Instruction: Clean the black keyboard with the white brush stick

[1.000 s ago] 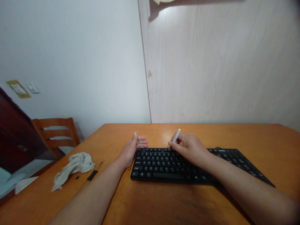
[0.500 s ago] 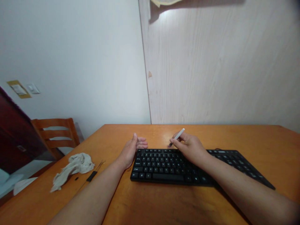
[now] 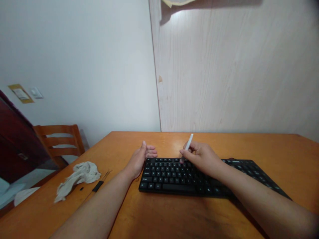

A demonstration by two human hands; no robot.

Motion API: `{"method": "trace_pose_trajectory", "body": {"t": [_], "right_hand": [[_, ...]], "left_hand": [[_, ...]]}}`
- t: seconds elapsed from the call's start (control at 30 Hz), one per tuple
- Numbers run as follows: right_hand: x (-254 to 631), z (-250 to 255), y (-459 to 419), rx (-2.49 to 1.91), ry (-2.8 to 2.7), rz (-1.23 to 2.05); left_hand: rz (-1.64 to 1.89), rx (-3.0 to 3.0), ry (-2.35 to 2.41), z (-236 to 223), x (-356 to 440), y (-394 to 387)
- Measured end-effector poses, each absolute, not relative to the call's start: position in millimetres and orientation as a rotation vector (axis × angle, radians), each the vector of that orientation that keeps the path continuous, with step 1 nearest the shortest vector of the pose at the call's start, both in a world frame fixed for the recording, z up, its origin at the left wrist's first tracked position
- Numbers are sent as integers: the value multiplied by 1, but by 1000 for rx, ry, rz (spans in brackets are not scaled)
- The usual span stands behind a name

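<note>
My right hand [image 3: 202, 160] lies over the upper middle of a black computer keyboard [image 3: 171, 179], with the fingers shut on a slim white pen [image 3: 188, 143]. The pen stands nearly upright, and its lower tip is at the top rows of keys. My left hand [image 3: 139, 160] rests on its side on the orange wooden table [image 3: 159, 212], just off the keyboard's left end. It holds nothing, and its fingers are slightly curled and apart.
A crumpled grey-white cloth [image 3: 79, 179] lies on the table's left side, next to a thin tool with a black handle [image 3: 97, 186]. A wooden chair [image 3: 58, 141] stands beyond the table's left edge. A pale wood-grain panel [image 3: 224, 66] rises behind the table.
The white pen has swung from a rightward lean to nearly upright, with its tip lower on the keys. My right hand has shifted slightly left. My left hand has not visibly moved.
</note>
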State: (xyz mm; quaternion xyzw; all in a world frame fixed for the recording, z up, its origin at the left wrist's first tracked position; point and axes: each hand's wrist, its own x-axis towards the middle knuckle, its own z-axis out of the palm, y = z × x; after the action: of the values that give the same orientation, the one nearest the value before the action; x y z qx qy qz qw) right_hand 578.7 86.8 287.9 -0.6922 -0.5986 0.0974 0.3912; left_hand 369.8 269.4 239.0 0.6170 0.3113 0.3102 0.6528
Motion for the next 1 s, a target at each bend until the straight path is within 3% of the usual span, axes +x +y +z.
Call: {"method": "trace_pose_trajectory", "body": {"t": [0.4,0.67,1.0], "right_hand": [[580,284,87,-1855,-1483,70],[581,288,86,-1736,-1510,303],[584,282,89,-1841,-1429,106]], "left_hand": [[709,1395,707,238,370,270],[715,1398,700,237,370,272],[715,1399,722,240,370,268]]}}
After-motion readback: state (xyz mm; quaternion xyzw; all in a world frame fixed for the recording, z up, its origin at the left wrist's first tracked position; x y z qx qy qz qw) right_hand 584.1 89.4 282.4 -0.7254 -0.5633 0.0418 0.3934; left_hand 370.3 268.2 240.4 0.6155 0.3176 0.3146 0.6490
